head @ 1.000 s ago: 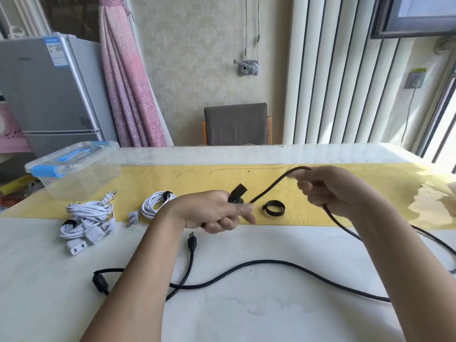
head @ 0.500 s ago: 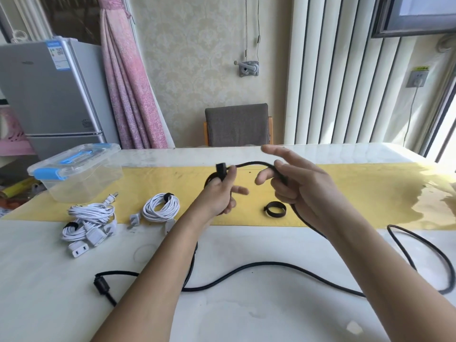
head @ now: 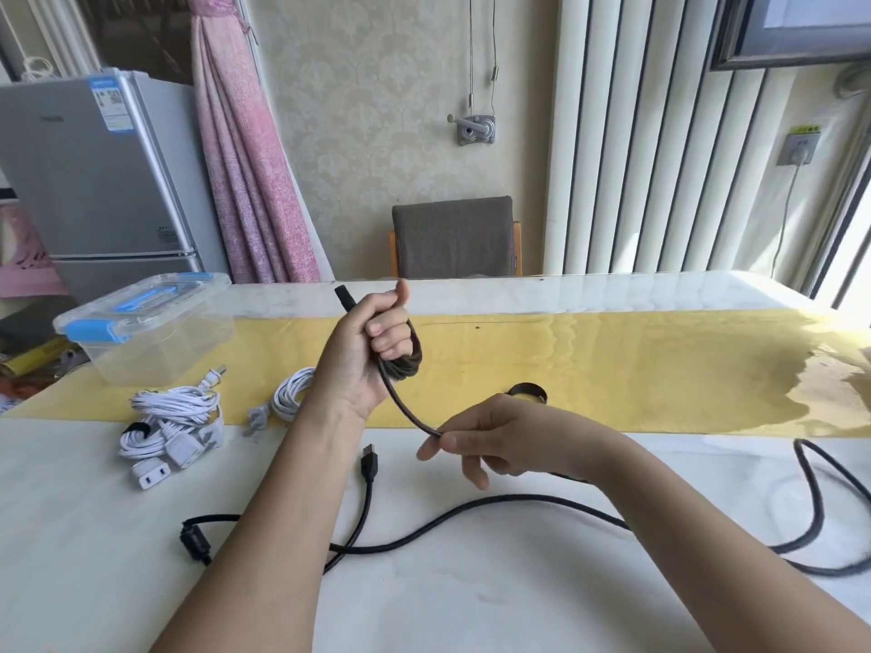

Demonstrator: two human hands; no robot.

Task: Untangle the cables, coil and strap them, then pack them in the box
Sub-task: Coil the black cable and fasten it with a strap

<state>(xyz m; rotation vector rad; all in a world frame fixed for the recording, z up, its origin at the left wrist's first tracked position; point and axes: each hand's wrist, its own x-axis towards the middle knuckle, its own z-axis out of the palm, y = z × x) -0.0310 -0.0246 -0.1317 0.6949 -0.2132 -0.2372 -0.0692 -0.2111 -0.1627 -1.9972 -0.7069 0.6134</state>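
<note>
Left hand (head: pixel 360 355): raised, fingers curled round the black cable (head: pixel 402 403).
Right hand (head: pixel 504 435): held lower, cable pinched between thumb and forefinger.

Home living space: silver fridge (head: pixel 99 181) and pink curtain (head: pixel 245 181) beyond and left of the left hand (head: pixel 363 355); upholstered chair (head: pixel 455 238) beyond the right hand (head: pixel 509 435), patterned wallpaper (head: pixel 377 110) behind it.

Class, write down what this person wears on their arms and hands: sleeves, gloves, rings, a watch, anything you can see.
Nothing is worn on the left hand or the right hand: no gloves, rings or watch. The left forearm and right forearm are bare to the picture's edge, with no sleeve or bracelet showing.
</note>
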